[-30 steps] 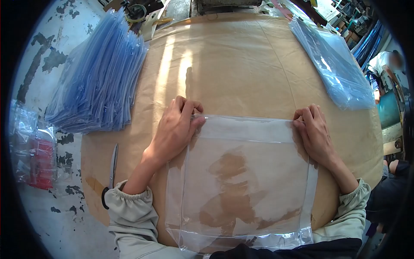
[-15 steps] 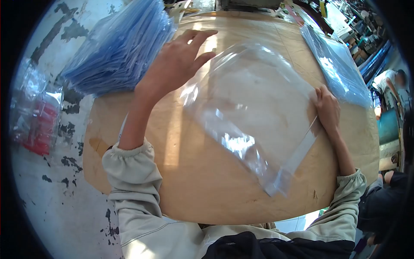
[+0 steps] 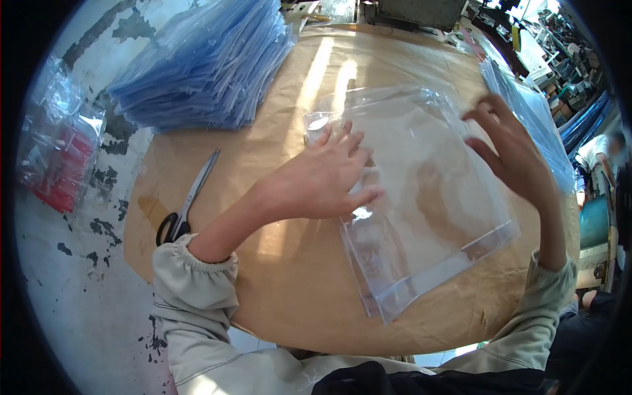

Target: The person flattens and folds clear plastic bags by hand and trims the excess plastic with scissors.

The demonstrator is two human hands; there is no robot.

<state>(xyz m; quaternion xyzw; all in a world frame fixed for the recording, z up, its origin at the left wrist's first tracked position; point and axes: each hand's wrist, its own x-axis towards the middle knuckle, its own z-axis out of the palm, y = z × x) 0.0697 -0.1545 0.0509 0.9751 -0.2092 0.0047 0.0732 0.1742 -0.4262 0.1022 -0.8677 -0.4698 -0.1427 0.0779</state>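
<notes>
A clear plastic bag point(image 3: 428, 178) lies on the brown paper-covered table point(image 3: 283, 289) in front of me, with a folded strip along its near edge. My left hand point(image 3: 329, 172) rests over the bag's left side, palm down, fingers spread. Just above the bag's right edge is my right hand point(image 3: 510, 151), fingers apart and slightly curled, with nothing seen in it. Scissors point(image 3: 191, 197) with black handles lie by my left forearm.
A tall stack of bluish plastic sheets point(image 3: 204, 72) stands at the back left. More plastic sheets point(image 3: 533, 118) lie along the right side. Clear and red plastic packages point(image 3: 66, 145) are at far left. At far right another person point(image 3: 596, 155) is bent forward.
My left hand has come down onto the bag's left side. My right hand has let go of the bag's right edge and lifted. The bag has turned and now lies flatter; the scissors are uncovered.
</notes>
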